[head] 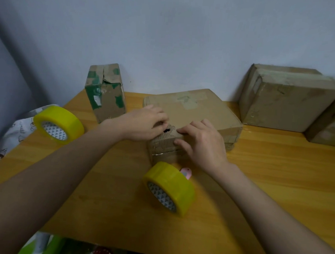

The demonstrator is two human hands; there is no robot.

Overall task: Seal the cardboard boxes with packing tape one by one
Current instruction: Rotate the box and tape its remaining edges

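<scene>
Now, your worktop (266,169) carries everything, wood-toned. Big cardboard box (285,97) sits well to the right of your grip, against the wall. Flat cardboard box (198,112), the one being sealed, lies directly under both hands; torn dark gap in its near edge between them. Tall green-patched box (106,93) stands upright just left of your left hand (145,124). That hand's fingers curl onto the near edge beside the gap. Right hand (202,143) presses the same edge, thumb on the front face. One tape roll (168,188) sits just below your grip, another tape roll (58,124) far left. Small pink item (185,172) behind the near roll.
</scene>
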